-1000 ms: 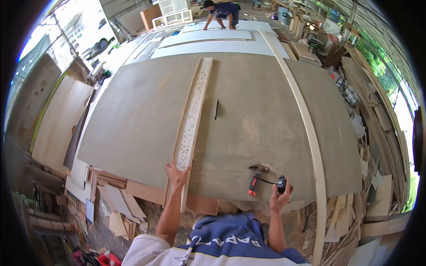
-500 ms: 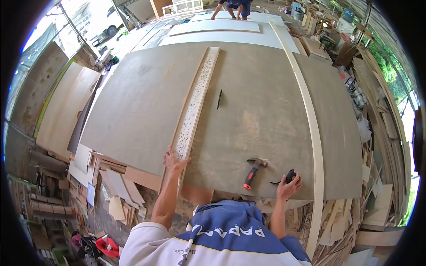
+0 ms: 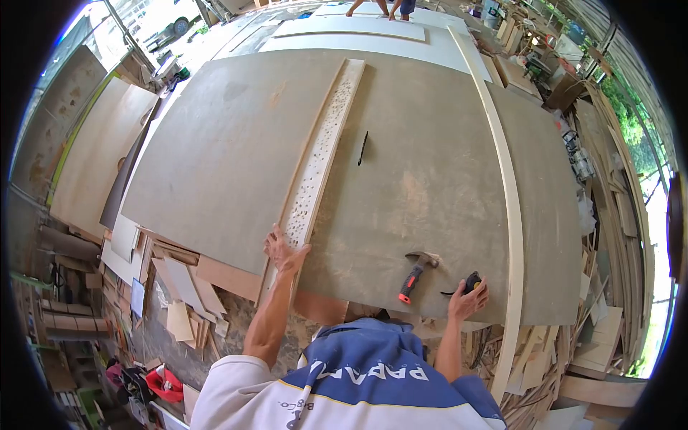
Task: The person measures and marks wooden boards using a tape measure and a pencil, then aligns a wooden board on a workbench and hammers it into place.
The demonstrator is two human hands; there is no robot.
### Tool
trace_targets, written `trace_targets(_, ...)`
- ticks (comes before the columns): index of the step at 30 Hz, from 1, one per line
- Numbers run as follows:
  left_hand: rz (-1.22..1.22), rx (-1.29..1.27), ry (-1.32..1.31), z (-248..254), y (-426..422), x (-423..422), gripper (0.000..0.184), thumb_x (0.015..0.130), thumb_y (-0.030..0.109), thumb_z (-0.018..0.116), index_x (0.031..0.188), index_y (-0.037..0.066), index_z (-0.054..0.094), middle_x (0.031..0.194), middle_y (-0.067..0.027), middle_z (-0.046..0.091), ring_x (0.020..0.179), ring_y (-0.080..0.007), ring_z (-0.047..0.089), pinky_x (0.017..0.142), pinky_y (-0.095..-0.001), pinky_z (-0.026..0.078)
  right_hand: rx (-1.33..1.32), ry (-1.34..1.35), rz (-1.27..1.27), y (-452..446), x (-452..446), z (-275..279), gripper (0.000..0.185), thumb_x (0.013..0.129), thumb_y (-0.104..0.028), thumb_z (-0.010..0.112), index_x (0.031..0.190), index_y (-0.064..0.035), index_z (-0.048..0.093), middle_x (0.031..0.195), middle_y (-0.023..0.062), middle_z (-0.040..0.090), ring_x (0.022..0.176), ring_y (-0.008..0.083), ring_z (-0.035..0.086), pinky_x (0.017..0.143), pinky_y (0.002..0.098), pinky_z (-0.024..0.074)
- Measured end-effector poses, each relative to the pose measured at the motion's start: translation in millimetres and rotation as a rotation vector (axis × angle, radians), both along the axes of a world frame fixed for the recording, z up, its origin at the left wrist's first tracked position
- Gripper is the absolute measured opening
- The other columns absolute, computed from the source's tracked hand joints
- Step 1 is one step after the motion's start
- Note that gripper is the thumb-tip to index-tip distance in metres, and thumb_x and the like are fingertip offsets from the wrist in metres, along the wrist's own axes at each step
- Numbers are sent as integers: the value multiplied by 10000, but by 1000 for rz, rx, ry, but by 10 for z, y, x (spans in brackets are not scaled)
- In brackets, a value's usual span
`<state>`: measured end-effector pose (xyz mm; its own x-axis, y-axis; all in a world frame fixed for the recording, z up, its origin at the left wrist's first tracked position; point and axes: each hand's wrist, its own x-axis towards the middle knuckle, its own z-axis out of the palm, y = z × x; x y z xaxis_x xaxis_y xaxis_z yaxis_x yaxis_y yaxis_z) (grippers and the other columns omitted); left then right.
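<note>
Right fingers (image 3: 482,289) on tape measure (image 3: 472,282), hammer (image 3: 414,276) near

You stand in a cluttered, open-sided woodworking shop lit by daylight.
To your left, large wooden panels (image 3: 97,158) stand leaning, with a slanting metal post (image 3: 129,32) beyond them and a parked white vehicle (image 3: 180,27) out in the glare; nearer you on that side, board offcuts (image 3: 179,320) lie heaped on the rough grey floor (image 3: 236,309). To your right, long timber planks (image 3: 625,215) are stacked along the edge, and past them you see green foliage (image 3: 618,100) below ribbed roofing (image 3: 584,16).
</note>
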<state>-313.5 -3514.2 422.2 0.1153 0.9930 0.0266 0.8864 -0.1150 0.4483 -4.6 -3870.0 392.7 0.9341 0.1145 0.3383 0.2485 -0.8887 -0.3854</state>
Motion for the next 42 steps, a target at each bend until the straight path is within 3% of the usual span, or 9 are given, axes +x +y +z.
trace_targets(6, 1, 64, -46, -50, 8, -44, 1122, 512, 336, 877, 1436, 7, 333, 1240, -202, 465, 1193, -381, 401, 1033, -488, 301, -22, -2, -11, -65, 58, -2, 664, 832, -302, 703, 1392, -100, 410, 1301, 156, 493, 1213, 367, 439, 979, 504, 357)
trace_targets(15, -24, 86, -39, -4, 210, -221, 1125, 499, 339, 872, 1441, 23, 345, 1239, -191, 473, 1189, -366, 409, 1019, -495, 304, 322, 12, -72, -182, 29, 28, 605, 817, -392, 737, 1232, 4, 542, 1186, 228, 542, 1097, 395, 494, 923, 476, 407)
trace_targets(21, -34, 51, -32, -103, 253, -257, 1118, 508, 348, 875, 1439, 26, 347, 1297, -193, 432, 1234, -361, 365, 1027, -522, 268, 618, 245, -20, 283, -69, 345, 507, 861, -339, 712, 1189, 18, 563, 1072, 163, 597, 979, 274, 573, 878, 394, 449)
trace_targets(25, 15, 153, 15, 19, 259, 7, 1118, 552, 411, 875, 1454, 43, 326, 1379, -190, 370, 1304, -368, 280, 1052, -529, 199, 1173, 514, 366, 946, -297, 343, 350, 905, -218, 664, 1164, -9, 557, 1054, 73, 556, 931, 116, 540, 808, 248, 457)
trace_targets(28, -123, 377, -143, 65, 153, 438, 901, 675, 371, 842, 1398, 36, 421, 1350, -188, 431, 1277, -348, 357, 1028, -495, 279, 988, 799, 663, 1452, -578, 909, 386, 883, -217, 665, 1185, -26, 518, 1003, 37, 544, 920, 114, 532, 794, 254, 451)
trace_targets(32, -470, -286, -999, 421, -157, 1039, 341, 889, 191, 685, 1145, -27, 632, 1042, -140, 634, 981, -201, 600, 830, -321, 476, 740, 986, 908, 1958, -672, 941, 470, 819, -250, 712, 1171, -33, 488, 994, 75, 562, 907, 173, 562, 791, 302, 463)
trace_targets(35, -628, -519, -1078, 577, -195, 1222, 260, 921, 162, 650, 1103, -22, 649, 1037, -90, 644, 949, -124, 595, 800, -277, 483, 594, 550, 1180, 2347, -673, 931, 499, 775, -258, 731, 1118, -14, 464, 1001, 198, 557, 896, 353, 583, 810, 406, 483)
trace_targets(38, -527, -758, -1234, 436, -33, 1198, 202, 932, 125, 634, 1072, -19, 656, 1024, -55, 634, 917, -92, 587, 780, -250, 483, 588, 668, 1147, 2540, -596, 886, 519, 776, -285, 736, 1121, -15, 458, 1004, 201, 574, 903, 361, 599, 788, 428, 493)
trace_targets(42, -556, -928, -1297, 413, 244, 1184, 115, 886, 48, 675, 982, 39, 612, 960, 2, 603, 896, -79, 583, 792, -237, 490, 303, 469, 1287, 2652, -431, 880, 551, 831, -394, 687, 1161, -24, 446, 1018, 205, 600, 924, 404, 609, 780, 444, 506)
